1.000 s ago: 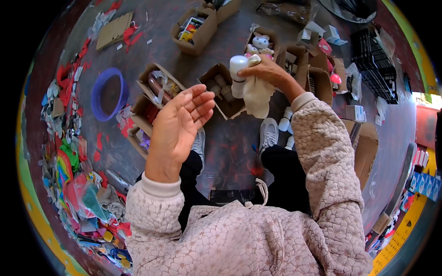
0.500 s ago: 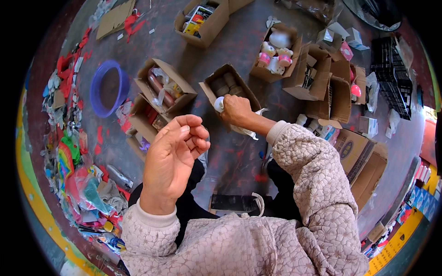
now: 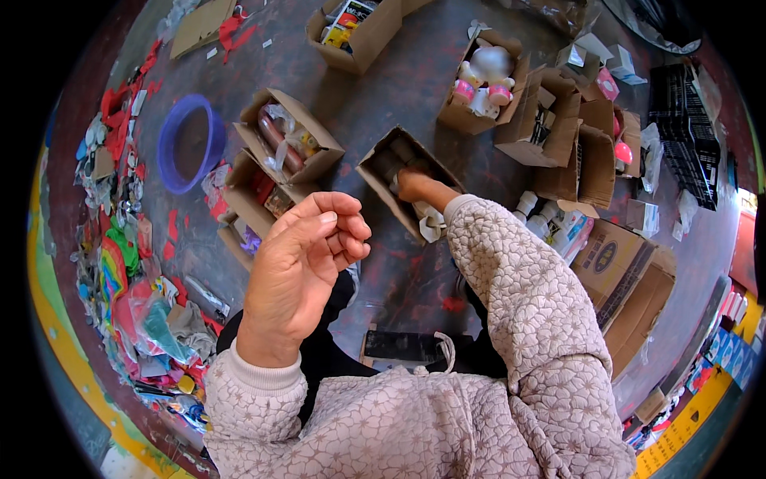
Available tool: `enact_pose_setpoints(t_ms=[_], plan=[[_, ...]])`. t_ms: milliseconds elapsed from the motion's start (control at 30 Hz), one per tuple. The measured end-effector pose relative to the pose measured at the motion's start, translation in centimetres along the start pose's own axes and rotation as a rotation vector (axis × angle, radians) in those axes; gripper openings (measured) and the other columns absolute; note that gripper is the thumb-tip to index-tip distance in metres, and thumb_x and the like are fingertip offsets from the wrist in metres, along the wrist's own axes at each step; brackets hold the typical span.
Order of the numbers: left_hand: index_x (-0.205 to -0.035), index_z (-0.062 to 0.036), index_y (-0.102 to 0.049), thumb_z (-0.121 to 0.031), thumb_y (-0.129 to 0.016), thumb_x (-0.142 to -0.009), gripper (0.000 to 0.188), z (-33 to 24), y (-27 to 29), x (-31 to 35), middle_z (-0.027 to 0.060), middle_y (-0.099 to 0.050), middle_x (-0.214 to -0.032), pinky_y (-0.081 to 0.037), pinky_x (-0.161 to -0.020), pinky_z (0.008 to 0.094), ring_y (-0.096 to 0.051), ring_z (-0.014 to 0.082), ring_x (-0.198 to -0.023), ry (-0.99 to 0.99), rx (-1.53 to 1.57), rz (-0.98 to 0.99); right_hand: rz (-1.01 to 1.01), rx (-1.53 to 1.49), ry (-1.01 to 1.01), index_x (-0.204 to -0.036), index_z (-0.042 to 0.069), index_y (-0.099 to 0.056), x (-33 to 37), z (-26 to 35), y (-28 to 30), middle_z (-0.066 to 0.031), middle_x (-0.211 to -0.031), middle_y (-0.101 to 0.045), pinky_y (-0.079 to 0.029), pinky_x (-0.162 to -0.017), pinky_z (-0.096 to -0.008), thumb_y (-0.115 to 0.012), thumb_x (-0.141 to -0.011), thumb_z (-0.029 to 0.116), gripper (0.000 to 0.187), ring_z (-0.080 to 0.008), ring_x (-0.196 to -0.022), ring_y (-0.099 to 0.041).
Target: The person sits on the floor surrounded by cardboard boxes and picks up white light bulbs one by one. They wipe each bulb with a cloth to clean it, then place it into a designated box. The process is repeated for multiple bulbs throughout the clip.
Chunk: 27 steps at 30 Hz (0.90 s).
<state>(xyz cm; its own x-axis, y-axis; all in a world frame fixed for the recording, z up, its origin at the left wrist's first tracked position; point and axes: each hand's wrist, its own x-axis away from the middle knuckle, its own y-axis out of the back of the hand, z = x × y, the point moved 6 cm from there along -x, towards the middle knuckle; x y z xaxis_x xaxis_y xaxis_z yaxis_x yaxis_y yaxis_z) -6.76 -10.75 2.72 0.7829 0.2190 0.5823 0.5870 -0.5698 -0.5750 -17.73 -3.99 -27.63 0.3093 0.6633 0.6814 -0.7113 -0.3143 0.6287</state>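
Head view: the person's right hand (image 3: 411, 185) is resting inside the middle box (image 3: 392, 204); the left hand (image 3: 299, 267) is hovering outside it.
Right grip: the box's shadow is hiding the fingertips, so whether they are clamping anything cannot be told.
Left grip: the fingers (image 3: 329, 205) are curling loosely, apart from the palm, holding nothing.
Pale cloth (image 3: 431, 226): it is lying beside the right wrist at the box's near end.
Snag risk: a loose fold could be catching on the cardboard edge, likely tipping the light box.
Crowding risk: rounded brownish pieces (image 3: 391, 162) are packing closely, so a careless push could be knocking them.
Textures: the right sleeve (image 3: 531, 279) is showing puffy, petal-like quilting; the cardboard is looking matt and stiff.
Nearby shapes: smooth white bottles (image 3: 526, 204) are clustering beyond the sleeve; a round purple basin (image 3: 165, 152) is sitting leftward.
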Motion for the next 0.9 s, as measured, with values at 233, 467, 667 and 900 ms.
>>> enact_pose_setpoints(t_ms=[233, 467, 667, 900], plan=[[-0.098, 0.0017, -0.055, -0.014, -0.049, -0.085, 0.021, 0.2, 0.0, -0.2, 0.0099, -0.059, -0.084, -0.047, -0.074, 0.0270, -0.056, 0.0143, -0.074, 0.029, -0.011, -0.007, 0.044, -0.126, 0.032, -0.088, -0.001, -0.067, 0.9, -3.1, 0.2, -0.0186, -0.091, -0.064, -0.045, -0.083, -0.0357, -0.058, -0.072, 0.037, 0.042, -0.0290, -0.090, -0.061], [-0.096, 0.0024, -0.055, -0.013, -0.049, -0.084, 0.020, 0.3, 0.1, -0.7, 0.0105, -0.059, -0.081, -0.047, -0.073, 0.0269, -0.055, 0.0149, -0.071, 0.033, -0.061, -0.060, 0.004, -0.335, 0.065, -0.082, -0.004, -0.065, 1.3, -4.6, 6.0, -0.0202, -0.078, -0.064, -0.049, -0.066, -0.0389, -0.060, -0.073, 0.018, 0.024, -0.0328, -0.075, -0.063], [-0.096, 0.0032, -0.054, -0.012, -0.049, -0.083, 0.020, 0.7, 0.2, -0.6, 0.0113, -0.059, -0.080, -0.047, -0.072, 0.0274, -0.055, 0.0152, -0.070, 0.048, -0.066, -0.081, 0.134, 0.237, 0.129, -0.088, 0.001, -0.066, 6.1, -1.6, 7.2, -0.0186, -0.092, -0.064, -0.051, -0.072, -0.0413, -0.054, -0.071, 0.009, 0.023, -0.0334, -0.091, -0.062], [-0.096, 0.0033, -0.054, -0.012, -0.050, -0.083, 0.021, 0.9, -0.2, -0.6, 0.0119, -0.059, -0.081, -0.047, -0.073, 0.0275, -0.056, 0.0151, -0.070, 0.062, -0.062, -0.051, -0.021, 0.391, 0.169, -0.093, -0.003, -0.060, 8.6, -1.2, 3.2, -0.0156, -0.090, -0.065, -0.052, -0.066, -0.0336, -0.058, -0.073, 0.012, 0.026, -0.0234, -0.085, -0.065]])
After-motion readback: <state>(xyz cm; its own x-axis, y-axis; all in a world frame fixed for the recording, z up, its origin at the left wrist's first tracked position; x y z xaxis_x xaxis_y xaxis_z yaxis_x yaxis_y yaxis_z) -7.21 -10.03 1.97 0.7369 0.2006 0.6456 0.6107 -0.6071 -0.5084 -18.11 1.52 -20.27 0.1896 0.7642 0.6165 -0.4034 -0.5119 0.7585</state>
